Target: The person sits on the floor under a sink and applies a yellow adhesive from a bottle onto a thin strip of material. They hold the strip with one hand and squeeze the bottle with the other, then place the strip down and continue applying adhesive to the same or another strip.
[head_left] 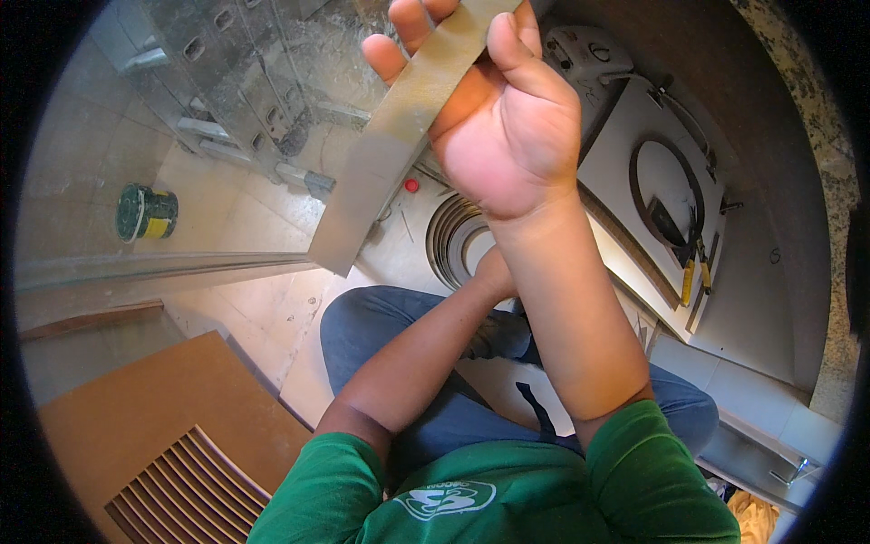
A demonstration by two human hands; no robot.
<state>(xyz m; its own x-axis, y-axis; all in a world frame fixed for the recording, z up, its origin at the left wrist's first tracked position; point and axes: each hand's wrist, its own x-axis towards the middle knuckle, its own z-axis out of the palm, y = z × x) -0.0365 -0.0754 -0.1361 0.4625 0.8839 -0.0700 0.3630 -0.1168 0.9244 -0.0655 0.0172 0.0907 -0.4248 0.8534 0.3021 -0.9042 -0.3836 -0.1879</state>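
Observation:
Raised at the top centre, my right hand (512,127) has its palm toward me and its thumb and fingers around a long flat grey-beige strip (390,136). The strip slants down to the left, its squared lower end hanging free above the floor. My left hand (495,274) is low, beside a coil of brownish banding (444,240) on the floor. My right forearm covers most of that hand, so its fingers and anything in them are hidden. A small red round cap (411,185) lies just beyond the coil.
A white board (616,172) at the right carries a dark ring of banding (642,195) and a yellow-handled cutting tool (691,279). Metal ladder sections (213,131) stand far left, near a green bucket (145,213). A brown panel (163,390) with curved slats lies near left.

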